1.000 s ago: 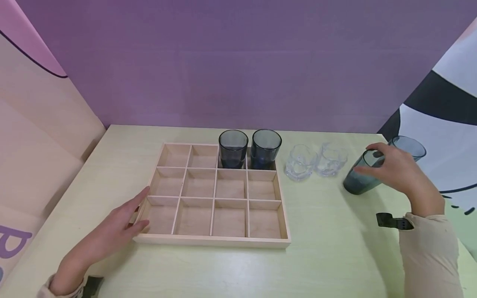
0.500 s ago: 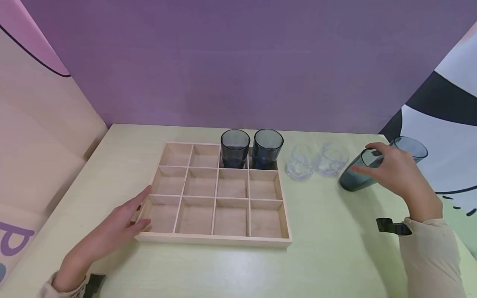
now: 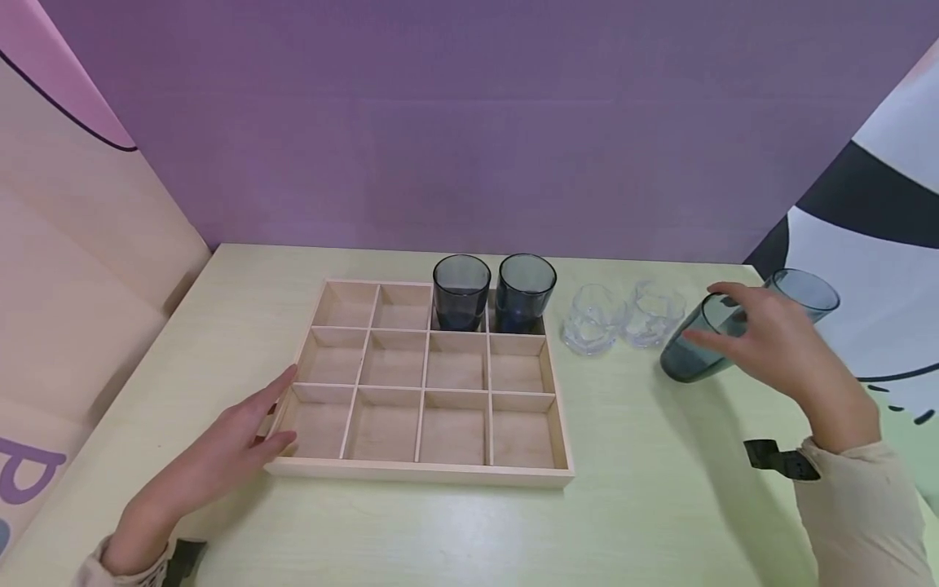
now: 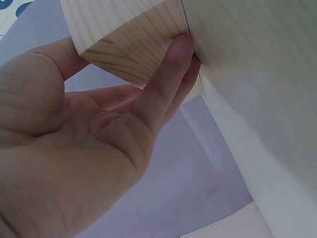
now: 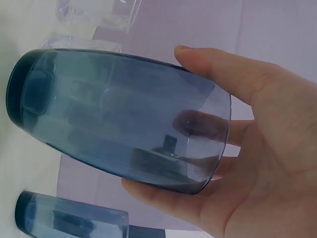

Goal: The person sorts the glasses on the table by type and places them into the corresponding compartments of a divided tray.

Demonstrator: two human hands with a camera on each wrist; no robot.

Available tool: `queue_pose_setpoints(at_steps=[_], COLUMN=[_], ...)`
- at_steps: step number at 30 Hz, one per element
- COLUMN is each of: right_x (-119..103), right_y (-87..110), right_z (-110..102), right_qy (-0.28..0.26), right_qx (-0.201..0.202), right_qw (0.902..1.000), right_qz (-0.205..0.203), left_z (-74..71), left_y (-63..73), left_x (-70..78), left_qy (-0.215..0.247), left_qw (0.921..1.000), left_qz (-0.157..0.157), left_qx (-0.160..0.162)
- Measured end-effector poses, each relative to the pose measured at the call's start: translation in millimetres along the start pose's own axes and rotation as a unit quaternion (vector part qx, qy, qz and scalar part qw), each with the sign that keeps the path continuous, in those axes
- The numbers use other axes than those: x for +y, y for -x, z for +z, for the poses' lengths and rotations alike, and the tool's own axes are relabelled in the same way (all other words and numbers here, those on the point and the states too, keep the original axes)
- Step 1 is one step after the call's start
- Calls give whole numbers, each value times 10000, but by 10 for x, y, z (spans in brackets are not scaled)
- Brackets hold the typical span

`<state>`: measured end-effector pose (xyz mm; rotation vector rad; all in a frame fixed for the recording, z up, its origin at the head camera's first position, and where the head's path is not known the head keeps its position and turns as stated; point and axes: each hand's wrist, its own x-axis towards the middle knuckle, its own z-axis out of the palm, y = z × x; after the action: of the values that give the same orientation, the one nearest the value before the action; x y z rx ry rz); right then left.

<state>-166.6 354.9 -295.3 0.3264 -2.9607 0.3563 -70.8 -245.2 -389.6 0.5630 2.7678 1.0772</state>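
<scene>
My right hand [image 3: 785, 350] grips a blue-grey glass tumbler [image 5: 109, 114] near its rim, thumb on one side and fingers on the other. The tumbler is tilted, its base toward the left; whether it touches the table cannot be told. At the left my left hand [image 3: 227, 448] holds the side of a divided wooden tray [image 3: 418, 473], thumb over the edge, fingertips against the outer wall [image 4: 133, 49]. Two dark tumblers, one [image 3: 460, 297] beside the other [image 3: 524, 297], stand upright in the two right compartments of the tray's back row.
Two clear glasses, one [image 3: 592, 322] left of the other [image 3: 653, 314], stand right of the tray. Another blue-grey tumbler [image 3: 810, 289] stands behind my right hand, partly hidden. A purple wall [image 3: 469, 147] rises along the back of the table.
My right hand has shifted slightly left, bringing the tilted tumbler along. The left hand stays on the tray's side, and the other glasses keep their places.
</scene>
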Motion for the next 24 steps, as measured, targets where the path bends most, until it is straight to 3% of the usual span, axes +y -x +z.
queue_pose_setpoints(at_steps=[16,24], right_x=[-364,-507], right_y=[42,99], right_z=[-169,-232], right_qy=[132,-31], right_qx=[-51,149], right_qw=[9993,9988], right_qz=[-355,-471], left_z=[2,-4], left_y=[-12,-8], left_x=[4,13], left_qy=[-19,-40], left_qw=[10000,10000], left_qz=[-18,-22], left_qx=[20,6])
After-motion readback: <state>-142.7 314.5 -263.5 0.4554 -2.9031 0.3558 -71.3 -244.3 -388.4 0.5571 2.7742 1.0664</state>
